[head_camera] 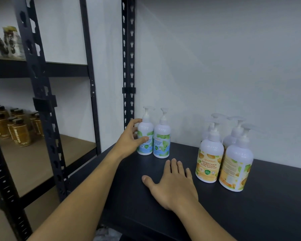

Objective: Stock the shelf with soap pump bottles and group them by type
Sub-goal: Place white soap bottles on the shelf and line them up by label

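Your left hand (129, 136) wraps the outer of two mint bottles (145, 136) at the shelf's (250, 214) back left corner, your right hand (172, 185) rests flat and empty, and orange bottles (209, 159) already stand grouped well apart toward the right.

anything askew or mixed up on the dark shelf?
Nothing spilled or tipped, and the types are not mixed. One oddity: the front-right orange bottle shows its back label, while its neighbour faces label-forward. The left hand is on a mint bottle.

two upright mint pump bottles (153, 136) stand left on the dark shelf (250, 206), orange-labelled ones (222, 153) grouped right.
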The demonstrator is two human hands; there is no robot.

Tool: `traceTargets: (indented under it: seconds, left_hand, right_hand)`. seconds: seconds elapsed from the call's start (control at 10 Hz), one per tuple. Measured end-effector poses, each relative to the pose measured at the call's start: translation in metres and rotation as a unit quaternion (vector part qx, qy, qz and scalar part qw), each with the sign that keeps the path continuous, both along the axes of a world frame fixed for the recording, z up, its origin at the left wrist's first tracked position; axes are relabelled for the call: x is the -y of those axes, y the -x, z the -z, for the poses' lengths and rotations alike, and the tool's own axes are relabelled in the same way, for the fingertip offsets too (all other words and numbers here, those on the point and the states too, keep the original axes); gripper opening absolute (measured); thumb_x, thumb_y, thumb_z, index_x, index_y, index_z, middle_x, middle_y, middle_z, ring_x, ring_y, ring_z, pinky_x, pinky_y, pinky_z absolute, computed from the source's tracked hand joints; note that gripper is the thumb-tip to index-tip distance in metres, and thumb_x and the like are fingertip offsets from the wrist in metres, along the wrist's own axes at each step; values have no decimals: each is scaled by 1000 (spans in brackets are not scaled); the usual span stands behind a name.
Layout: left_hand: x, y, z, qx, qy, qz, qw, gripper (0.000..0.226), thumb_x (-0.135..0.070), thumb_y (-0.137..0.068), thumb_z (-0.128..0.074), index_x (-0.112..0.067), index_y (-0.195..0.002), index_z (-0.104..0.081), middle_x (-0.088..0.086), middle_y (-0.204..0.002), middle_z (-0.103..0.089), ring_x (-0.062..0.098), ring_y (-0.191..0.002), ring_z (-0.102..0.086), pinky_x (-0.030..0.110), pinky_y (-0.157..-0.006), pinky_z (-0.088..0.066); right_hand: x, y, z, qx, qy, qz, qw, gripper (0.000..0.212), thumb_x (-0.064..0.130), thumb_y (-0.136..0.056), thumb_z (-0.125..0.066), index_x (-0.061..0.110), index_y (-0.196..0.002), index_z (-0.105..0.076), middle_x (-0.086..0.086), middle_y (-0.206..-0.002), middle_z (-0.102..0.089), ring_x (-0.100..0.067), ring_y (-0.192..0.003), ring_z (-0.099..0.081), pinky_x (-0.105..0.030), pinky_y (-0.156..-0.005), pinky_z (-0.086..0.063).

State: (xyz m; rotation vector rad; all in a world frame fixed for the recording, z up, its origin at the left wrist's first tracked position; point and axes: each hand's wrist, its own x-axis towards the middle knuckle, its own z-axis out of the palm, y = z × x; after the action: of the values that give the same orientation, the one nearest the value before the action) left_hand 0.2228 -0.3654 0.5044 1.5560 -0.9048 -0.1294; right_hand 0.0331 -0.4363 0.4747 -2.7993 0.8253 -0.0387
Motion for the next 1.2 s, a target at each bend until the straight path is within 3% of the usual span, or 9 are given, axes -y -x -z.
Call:
traceTargets:
  seconds: [0.1, 0.3, 0.4, 0.7, 0.8, 1.0, 1.2]
  left_hand:
    - [0, 1, 3, -4, 11, 20, 1000, 61, -3, -87, -71, -43, -124, -43, -4, -126, -59, 8, -110, -62, 21, -84, -56]
    - [17, 7, 6, 59, 40, -105, 992, 60, -22, -79, -81, -32, -127, -47, -3, -122, -57, 13, -104, -62, 28, -84, -56]
    - [19, 7, 5, 64, 46, -119, 990, 51, -20, -81, -79, -33, -119, -48, -2, -115, -60, 13, -98, -64, 23, -78, -56]
    - [10, -3, 9, 17, 42, -42, 998, 48, -17, -89, -72, -40, -126, -51, -7, -126, -62, 12, -113, -62, 35, -93, -56]
    - [10, -1, 9, 15, 51, -32, 998, 49, -18, -89, -72, -47, -123, -51, -11, -126, -62, 11, -115, -61, 35, -93, -56]
    - [11, 2, 8, 41, 51, -67, 996, 48, -18, -86, -74, -40, -122, -51, -10, -117, -61, 10, -105, -62, 24, -81, -57]
    - [9, 1, 10, 44, 48, -60, 996, 48, -19, -88, -72, -39, -127, -51, -8, -121, -62, 8, -109, -61, 20, -81, -55]
  right_hand:
    - [0, 0, 0, 2, 0, 0, 1000, 104, 82, -86, -17, 10, -158, 7, -8, -166, 13, -22, -153, 15, -45, -124, 6]
    - [0, 0, 0, 4, 0, 1, 1000, 103, 82, -87, -17, 11, -158, 7, -7, -166, 13, -22, -153, 15, -45, -124, 5]
    - [0, 0, 0, 3, 1, 1, 1000, 103, 82, -87, -17, 11, -158, 7, -7, -166, 13, -22, -153, 15, -45, -124, 5]
    - [0, 0, -1, 1, 1, 2, 1000, 103, 82, -87, -18, 11, -158, 6, -7, -166, 13, -22, -153, 14, -45, -124, 5]
    - [-1, 0, 0, 1, 0, 2, 1000, 103, 82, -87, -18, 12, -158, 6, -7, -166, 13, -22, -153, 14, -45, -124, 5]
    - [-1, 0, 0, 3, 3, 1, 1000, 103, 82, -87, -18, 12, -158, 6, -7, -166, 12, -22, -153, 14, -45, -124, 4]
    - [-1, 0, 0, 2, 0, -1, 1000, 103, 82, -88, -18, 11, -158, 6, -8, -166, 12, -22, -153, 14, -45, -124, 5]
